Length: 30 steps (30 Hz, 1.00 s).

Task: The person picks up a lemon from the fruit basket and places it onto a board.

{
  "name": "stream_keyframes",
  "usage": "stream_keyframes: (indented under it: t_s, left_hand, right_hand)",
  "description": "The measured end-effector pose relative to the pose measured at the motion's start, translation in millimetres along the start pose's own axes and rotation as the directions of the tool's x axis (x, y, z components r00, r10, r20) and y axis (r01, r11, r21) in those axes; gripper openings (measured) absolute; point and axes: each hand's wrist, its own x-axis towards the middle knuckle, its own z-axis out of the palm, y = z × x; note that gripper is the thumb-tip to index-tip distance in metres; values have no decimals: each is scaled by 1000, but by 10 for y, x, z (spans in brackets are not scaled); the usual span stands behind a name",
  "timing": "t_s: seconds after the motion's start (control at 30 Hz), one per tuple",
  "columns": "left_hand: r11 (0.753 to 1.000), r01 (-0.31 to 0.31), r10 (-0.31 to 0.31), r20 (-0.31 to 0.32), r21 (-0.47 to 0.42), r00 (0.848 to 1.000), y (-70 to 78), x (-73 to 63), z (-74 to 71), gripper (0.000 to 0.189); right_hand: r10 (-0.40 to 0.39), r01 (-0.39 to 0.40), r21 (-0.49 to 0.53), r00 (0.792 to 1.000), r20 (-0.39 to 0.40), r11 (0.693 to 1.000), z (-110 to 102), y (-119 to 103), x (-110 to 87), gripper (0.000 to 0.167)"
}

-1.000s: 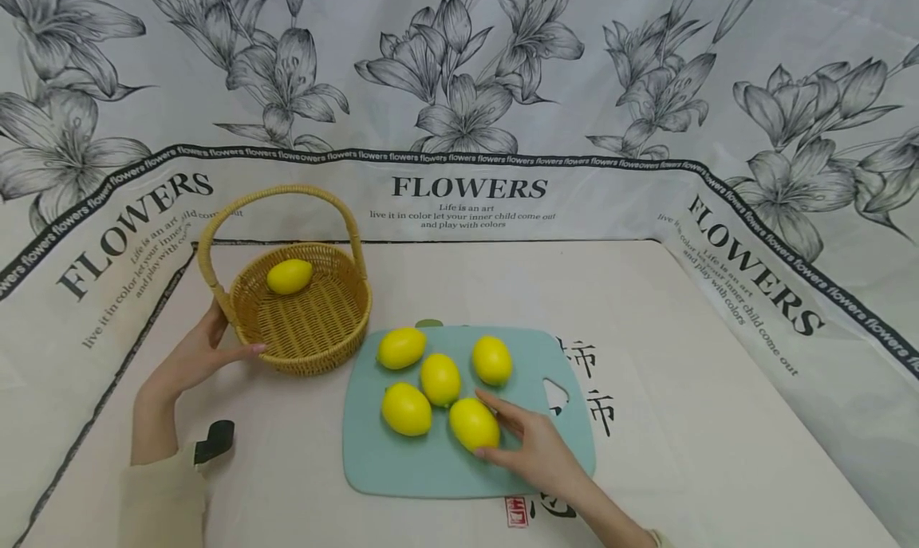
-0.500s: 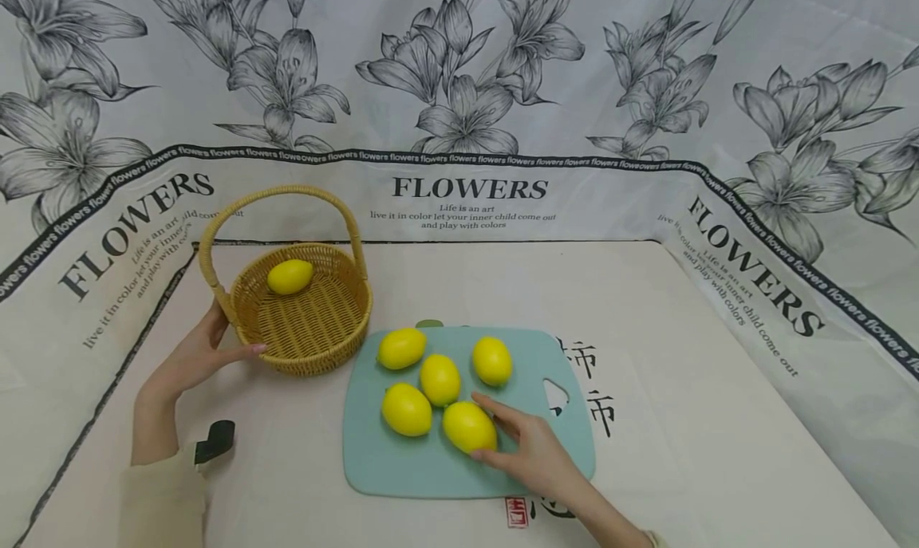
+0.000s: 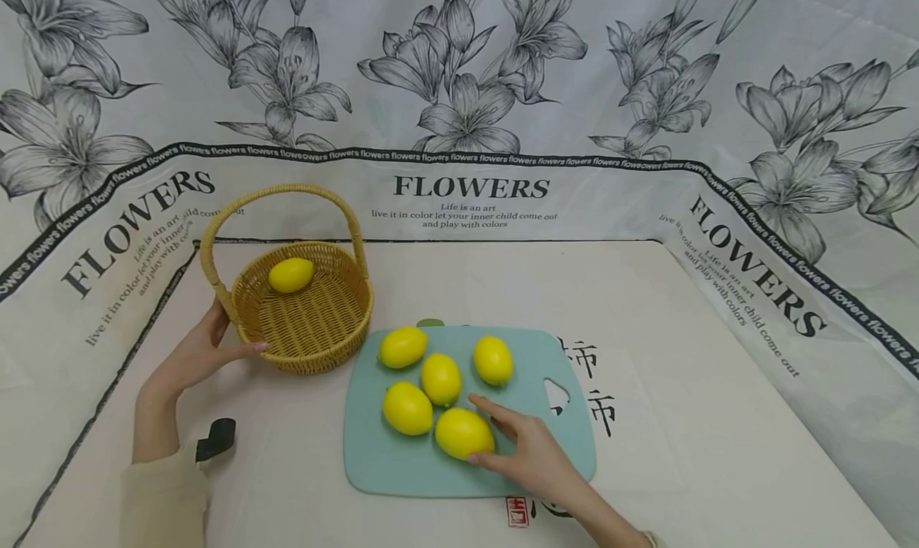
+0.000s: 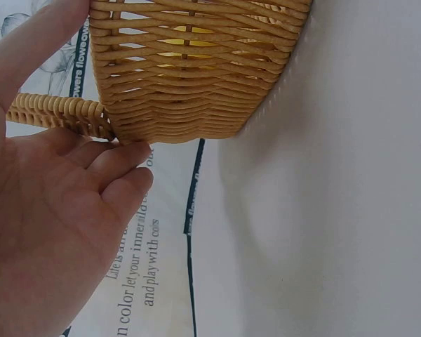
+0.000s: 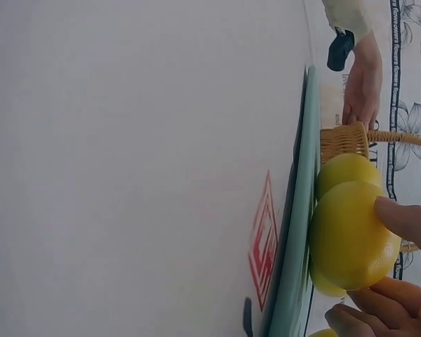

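A round wicker basket (image 3: 312, 317) with a tall handle stands at the back left, holding one lemon (image 3: 290, 275). My left hand (image 3: 194, 356) grips the basket's left side, thumb at the front rim and other fingers behind. On a light blue cutting board (image 3: 402, 472) lie several lemons. Around the right end of the nearest lemon (image 3: 463, 434) is my right hand (image 3: 531, 444); its thumb touches the lemon, while the index finger stands apart above it. In the right wrist view, the other fingers (image 5: 386, 305) lie loosely beside that lemon (image 5: 354, 235).
Other lemons on the board are a back-left one (image 3: 403, 348), a middle one (image 3: 441, 380), a front-left one (image 3: 408, 408) and a right one (image 3: 493, 360). The board has a handle hole (image 3: 556, 396). A flower-printed cloth (image 3: 467, 117) rises behind the table.
The nearest lemon has turned and shifted slightly left on the board, with my right hand moving a little left beside it. The left hand and basket have stayed in place.
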Motion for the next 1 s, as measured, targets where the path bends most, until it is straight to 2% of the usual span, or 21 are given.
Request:
stream_keyframes:
  t_s: [0.27, 0.53, 0.7, 0.83, 1.0]
  left_hand:
    - [1000, 15, -15, 3, 10, 1000, 9, 0, -9, 110]
    - [1000, -20, 20, 3, -12, 1000, 4, 0, -6, 109]
    - [1000, -2, 2, 3, -11, 1000, 12, -1, -12, 110]
    - [1000, 7, -7, 2, -3, 1000, 15, -3, -16, 111]
    - [1000, -10, 10, -6, 4, 1000, -11, 9, -17, 112]
  right_hand:
    - [-2, 2, 21, 1000, 21, 1000, 14, -22, 0, 74]
    - [-15, 14, 33, 999, 29, 999, 19, -40, -8, 74]
    - [-24, 23, 29, 999, 30, 999, 13, -54, -4, 74]
    - [-39, 39, 9, 999, 13, 999, -14, -104, 16, 74]
    - [-71, 71, -4, 997, -18, 997, -68, -210, 76, 74]
